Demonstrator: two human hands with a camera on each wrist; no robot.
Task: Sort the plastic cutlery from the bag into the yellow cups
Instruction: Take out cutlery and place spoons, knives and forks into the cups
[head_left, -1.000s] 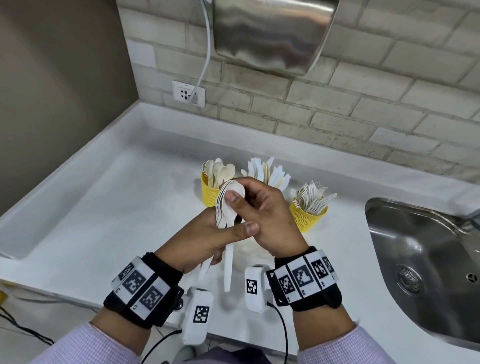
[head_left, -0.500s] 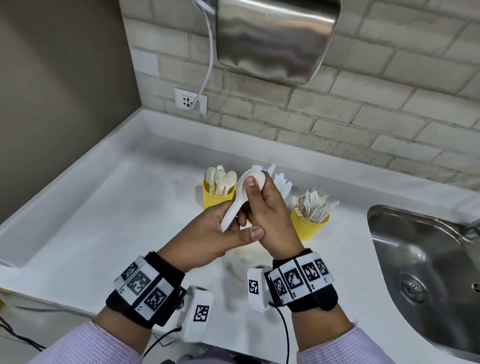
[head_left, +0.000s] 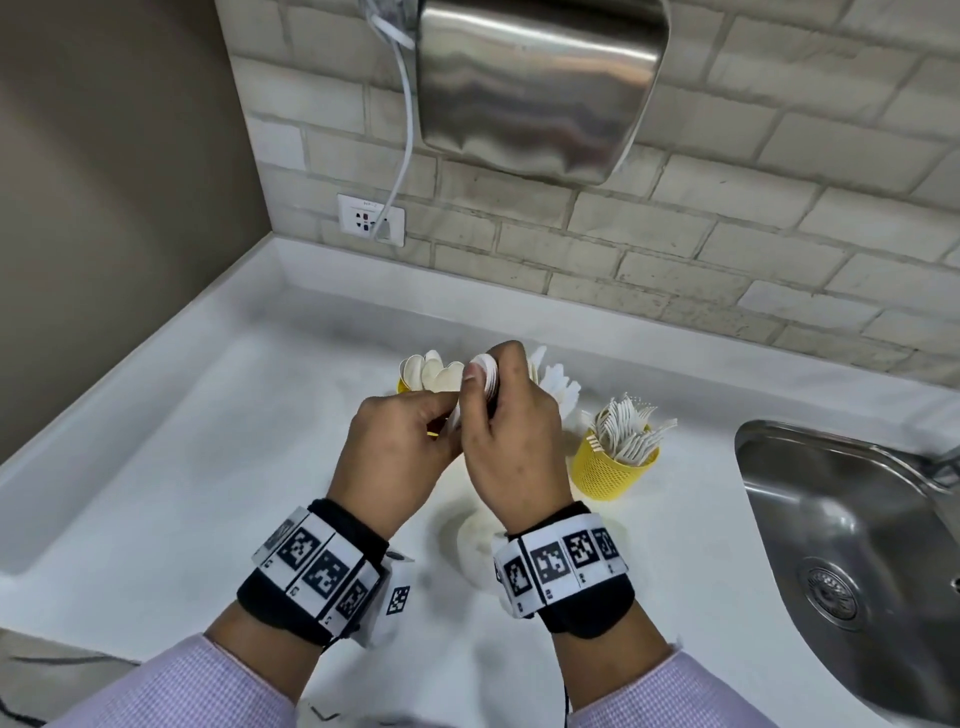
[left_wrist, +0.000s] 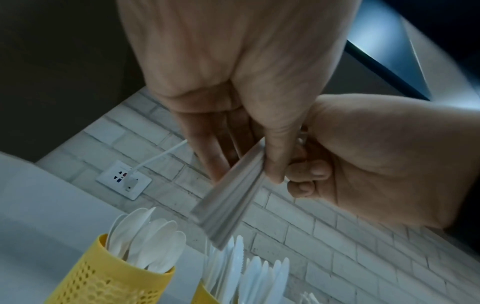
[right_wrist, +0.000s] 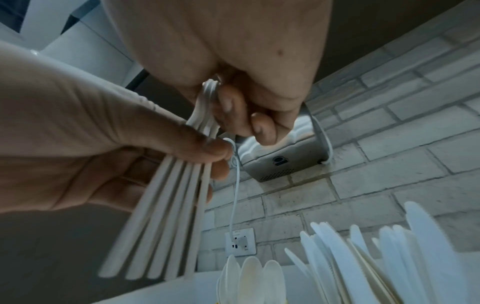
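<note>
Both hands, left (head_left: 400, 452) and right (head_left: 511, 441), pinching a nested stack of white plastic spoons (right_wrist: 166, 207) just above the yellow perforated spoon cup (left_wrist: 109, 275). Loose grip risks handles fanning, catching the rim, spilling onto the worktop.

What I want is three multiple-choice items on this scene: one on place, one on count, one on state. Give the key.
1. The sink lies where from the fork cup? A) right B) left C) behind
2. How many yellow cups hold cutlery? A) one B) three C) five
3. The bunch of spoons is: A) on the counter B) in the sink C) gripped by both hands
Key: A, the basin sits right of the forks; B, spoons, knives and forks each fill one; C, left hand and right hand clasp it.
</note>
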